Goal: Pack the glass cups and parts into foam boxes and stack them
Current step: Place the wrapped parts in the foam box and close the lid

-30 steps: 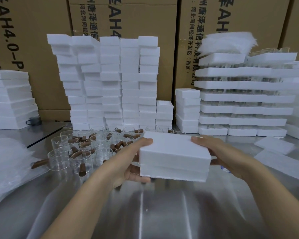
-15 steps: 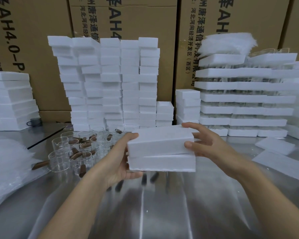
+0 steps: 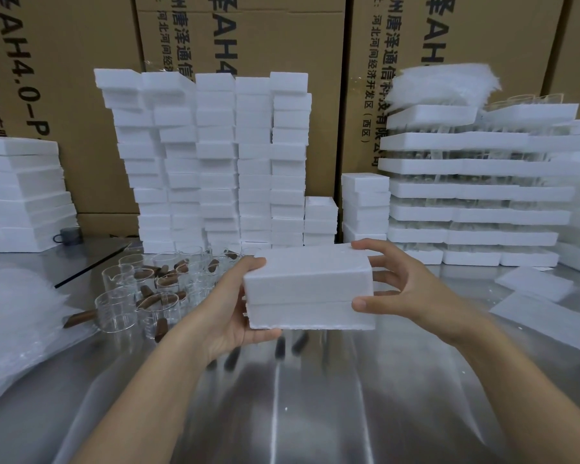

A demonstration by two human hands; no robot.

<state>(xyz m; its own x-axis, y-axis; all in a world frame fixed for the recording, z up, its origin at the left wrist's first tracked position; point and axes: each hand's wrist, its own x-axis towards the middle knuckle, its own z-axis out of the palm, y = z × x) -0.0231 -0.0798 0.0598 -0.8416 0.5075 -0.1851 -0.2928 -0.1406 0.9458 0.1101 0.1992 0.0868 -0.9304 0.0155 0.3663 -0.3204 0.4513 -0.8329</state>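
Holding the closed foam box (image 3: pixel 308 286) above the table (image 3: pixel 282 413), you seem at the stacking step: left hand (image 3: pixel 228 313) grips 1 end, right hand (image 3: pixel 406 289) pinches the other. Next, likely, set it squarely on the short stack (image 3: pixel 320 216) behind.

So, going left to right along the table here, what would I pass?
First a translucent wrapping pile → glass cups → left hand → foam box held by both hands → right hand → flat foam pieces.
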